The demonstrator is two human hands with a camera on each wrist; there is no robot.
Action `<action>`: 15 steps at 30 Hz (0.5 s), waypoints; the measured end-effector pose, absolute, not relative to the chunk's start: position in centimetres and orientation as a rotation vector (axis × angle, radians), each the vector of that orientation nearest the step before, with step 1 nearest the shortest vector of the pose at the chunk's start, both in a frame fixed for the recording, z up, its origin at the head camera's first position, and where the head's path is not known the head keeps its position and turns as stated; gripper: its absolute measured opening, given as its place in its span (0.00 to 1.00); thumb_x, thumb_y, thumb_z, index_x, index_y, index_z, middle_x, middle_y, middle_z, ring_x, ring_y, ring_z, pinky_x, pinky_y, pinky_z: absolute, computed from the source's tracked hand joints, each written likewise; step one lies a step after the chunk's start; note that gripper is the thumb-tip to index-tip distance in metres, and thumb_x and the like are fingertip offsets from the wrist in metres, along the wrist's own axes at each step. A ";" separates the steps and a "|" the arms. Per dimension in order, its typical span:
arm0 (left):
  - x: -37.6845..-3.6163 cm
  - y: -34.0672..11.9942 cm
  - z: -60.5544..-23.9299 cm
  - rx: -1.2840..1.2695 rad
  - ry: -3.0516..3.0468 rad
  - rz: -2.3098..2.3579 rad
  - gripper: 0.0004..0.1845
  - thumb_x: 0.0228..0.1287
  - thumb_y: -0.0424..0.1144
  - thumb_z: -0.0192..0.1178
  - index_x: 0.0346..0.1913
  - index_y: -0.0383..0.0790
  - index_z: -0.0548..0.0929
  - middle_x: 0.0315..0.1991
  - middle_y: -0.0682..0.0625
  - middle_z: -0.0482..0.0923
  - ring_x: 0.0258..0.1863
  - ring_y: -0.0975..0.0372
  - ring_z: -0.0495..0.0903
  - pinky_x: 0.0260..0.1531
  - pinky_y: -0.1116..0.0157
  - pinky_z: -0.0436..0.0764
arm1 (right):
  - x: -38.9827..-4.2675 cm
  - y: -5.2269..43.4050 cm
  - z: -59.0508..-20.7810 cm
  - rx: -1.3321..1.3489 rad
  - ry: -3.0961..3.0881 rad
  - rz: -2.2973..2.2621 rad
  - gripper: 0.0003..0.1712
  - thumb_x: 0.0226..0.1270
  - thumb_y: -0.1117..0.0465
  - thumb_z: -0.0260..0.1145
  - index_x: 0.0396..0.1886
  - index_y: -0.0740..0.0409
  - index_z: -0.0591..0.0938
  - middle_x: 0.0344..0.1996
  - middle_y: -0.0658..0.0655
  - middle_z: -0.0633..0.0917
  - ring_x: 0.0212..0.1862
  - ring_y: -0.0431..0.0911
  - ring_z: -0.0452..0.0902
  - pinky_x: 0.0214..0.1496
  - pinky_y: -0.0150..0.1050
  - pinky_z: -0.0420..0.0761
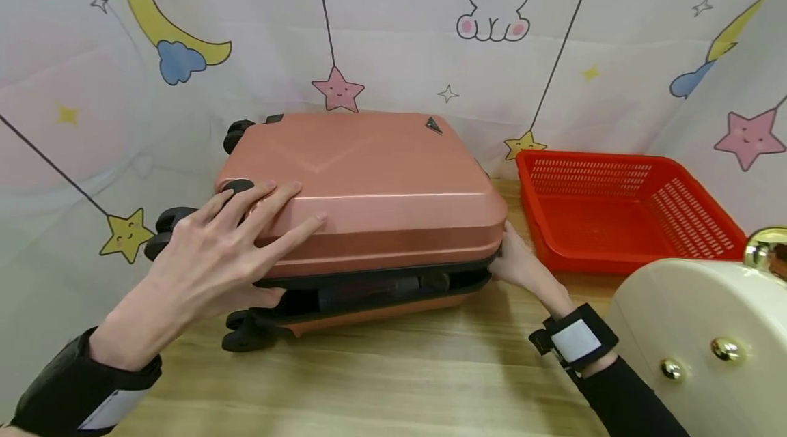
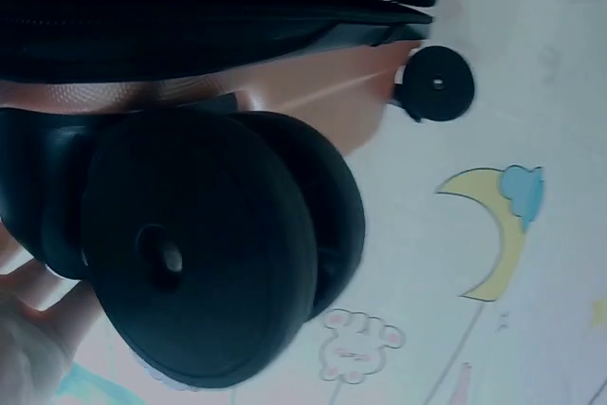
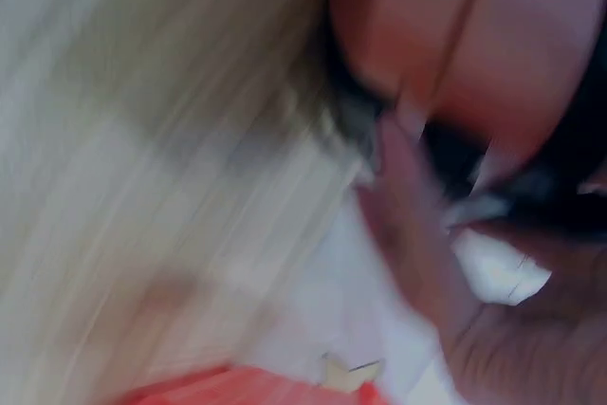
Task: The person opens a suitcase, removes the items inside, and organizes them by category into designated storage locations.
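Observation:
A pink hard-shell suitcase (image 1: pixel 369 167) lies flat, its two halves parted by a dark gap along the near side. My left hand (image 1: pixel 230 252) spreads its fingers over the upper shell's left corner, beside a black wheel, with the thumb low by the gap. A large black wheel (image 2: pixel 199 244) fills much of the left wrist view, with part of that hand behind it. At the suitcase's right end, my right hand (image 1: pixel 519 263) grips the edge near the gap, most of its fingers hidden. Blurred in the right wrist view, the thumb (image 3: pixel 413 206) presses against the black rim.
A red plastic basket (image 1: pixel 584 246) stands right of the suitcase. Nearer, a cream rounded case (image 1: pixel 695 328) with gold knobs sits by the right forearm. Behind hangs a printed curtain (image 1: pixel 406 27); everything rests on a wood-grain table (image 1: pixel 381 375).

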State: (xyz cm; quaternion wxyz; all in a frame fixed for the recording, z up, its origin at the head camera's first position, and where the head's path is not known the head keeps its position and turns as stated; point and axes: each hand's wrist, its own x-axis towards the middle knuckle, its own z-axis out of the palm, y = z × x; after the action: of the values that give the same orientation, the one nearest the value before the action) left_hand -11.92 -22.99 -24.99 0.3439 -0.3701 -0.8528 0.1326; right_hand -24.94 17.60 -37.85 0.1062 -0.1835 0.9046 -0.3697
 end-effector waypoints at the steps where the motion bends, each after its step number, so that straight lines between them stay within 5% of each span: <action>1: -11.8 -22.5 -24.9 -0.958 -2.216 0.348 0.66 0.19 0.68 0.81 0.73 0.52 0.70 0.63 0.34 0.75 0.54 0.42 0.77 0.42 0.43 0.84 | -24.4 17.5 -37.7 -0.512 2.721 -1.011 0.26 0.68 0.58 0.62 0.59 0.70 0.73 0.50 0.70 0.78 0.41 0.59 0.83 0.39 0.50 0.83; 4: -11.4 -21.1 -24.7 -0.941 -2.215 0.365 0.63 0.22 0.69 0.80 0.71 0.50 0.72 0.62 0.34 0.75 0.54 0.42 0.77 0.40 0.43 0.83 | -22.7 17.0 -37.3 -0.419 2.675 -0.918 0.26 0.68 0.50 0.65 0.55 0.65 0.75 0.32 0.62 0.84 0.28 0.53 0.82 0.33 0.48 0.82; 7: -11.2 -19.7 -24.5 -0.914 -2.206 0.376 0.60 0.25 0.70 0.79 0.69 0.49 0.73 0.63 0.35 0.75 0.53 0.43 0.77 0.36 0.45 0.83 | -21.7 16.5 -37.3 -0.346 2.485 -1.058 0.33 0.70 0.50 0.63 0.65 0.65 0.64 0.16 0.57 0.81 0.17 0.48 0.80 0.24 0.43 0.82; 11: -11.3 -18.4 -24.2 -0.880 -2.187 0.383 0.60 0.26 0.70 0.78 0.68 0.46 0.73 0.63 0.35 0.76 0.51 0.43 0.78 0.32 0.47 0.81 | -21.7 16.4 -37.6 -0.280 2.309 -1.293 0.50 0.71 0.62 0.56 0.81 0.54 0.36 0.20 0.68 0.86 0.21 0.56 0.85 0.29 0.51 0.87; 15: -11.5 -17.8 -23.1 -0.839 -2.218 0.368 0.62 0.26 0.71 0.77 0.70 0.46 0.70 0.63 0.37 0.77 0.50 0.42 0.79 0.34 0.47 0.83 | -22.6 17.7 -37.7 -0.261 2.250 -1.420 0.52 0.71 0.69 0.50 0.82 0.46 0.29 0.27 0.78 0.86 0.27 0.62 0.88 0.33 0.56 0.87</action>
State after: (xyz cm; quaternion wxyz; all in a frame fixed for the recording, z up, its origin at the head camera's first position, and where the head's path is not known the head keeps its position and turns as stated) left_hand -11.47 -17.79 -23.11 0.3626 -0.3260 -0.8613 0.1429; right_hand -22.57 17.72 -37.71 0.2322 -0.0948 0.8186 -0.5167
